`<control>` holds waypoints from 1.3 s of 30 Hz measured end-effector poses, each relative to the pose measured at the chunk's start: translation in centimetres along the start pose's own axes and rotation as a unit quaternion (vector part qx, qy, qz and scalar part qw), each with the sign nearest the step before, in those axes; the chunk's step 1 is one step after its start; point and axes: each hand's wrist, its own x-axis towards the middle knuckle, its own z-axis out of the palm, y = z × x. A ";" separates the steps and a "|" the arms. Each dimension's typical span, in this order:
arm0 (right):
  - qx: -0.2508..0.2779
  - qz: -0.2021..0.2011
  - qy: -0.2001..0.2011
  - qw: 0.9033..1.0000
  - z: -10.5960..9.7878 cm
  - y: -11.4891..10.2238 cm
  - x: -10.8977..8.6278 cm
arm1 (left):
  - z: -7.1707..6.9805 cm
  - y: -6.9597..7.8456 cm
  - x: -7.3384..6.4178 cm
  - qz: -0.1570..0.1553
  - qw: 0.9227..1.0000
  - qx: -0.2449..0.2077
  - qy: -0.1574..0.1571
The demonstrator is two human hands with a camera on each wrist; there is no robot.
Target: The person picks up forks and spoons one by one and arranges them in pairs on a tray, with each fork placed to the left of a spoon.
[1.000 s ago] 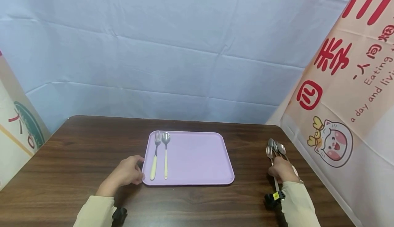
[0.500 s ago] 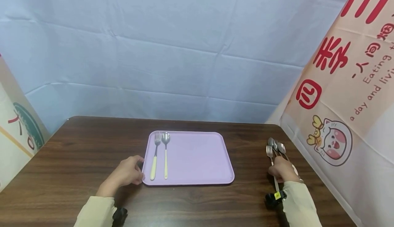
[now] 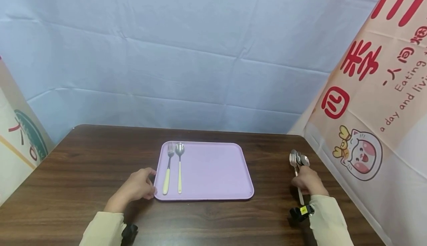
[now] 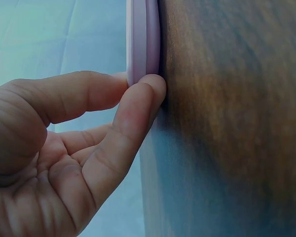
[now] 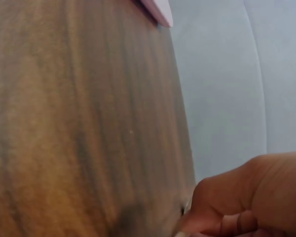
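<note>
A lilac tray (image 3: 213, 172) lies mid-table, bearing a fork (image 3: 166, 181) and a spoon (image 3: 179, 177) with pale yellow handles, side by side at its left. My left hand (image 3: 135, 186) pinches the tray's left rim; the left wrist view shows thumb and fingertips on either side of the edge (image 4: 139, 39). Over at the right, my right hand (image 3: 308, 181) grips a silver fork (image 3: 293, 159) with a pale handle, which sticks out below the hand. Spoon heads (image 3: 305, 160) show just beyond the fingers, their handles mostly hidden by the hand.
The dark wooden table (image 3: 213, 220) ends at the right near a printed cloth (image 3: 360, 157). Behind it hangs a pale blue cloth (image 3: 183, 72). A tray corner (image 5: 160, 12) appears at the top of the right wrist view.
The right hand and its fork have shifted slightly, and the fork's tines now stand higher beside the spoon heads. Left hand, tray and the cutlery on it stay put.
</note>
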 end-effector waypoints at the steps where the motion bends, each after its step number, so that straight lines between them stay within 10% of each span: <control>1: 0.001 -0.001 0.002 1.000 -0.1 0.0 -0.1 | 0.0 0.0 0.0 0.000 1.000 0.000 0.000; 39: -0.033 -0.058 0.029 0.997 1.9 -3.6 0.4 | 0.0 0.0 0.0 -0.002 1.000 0.012 -0.003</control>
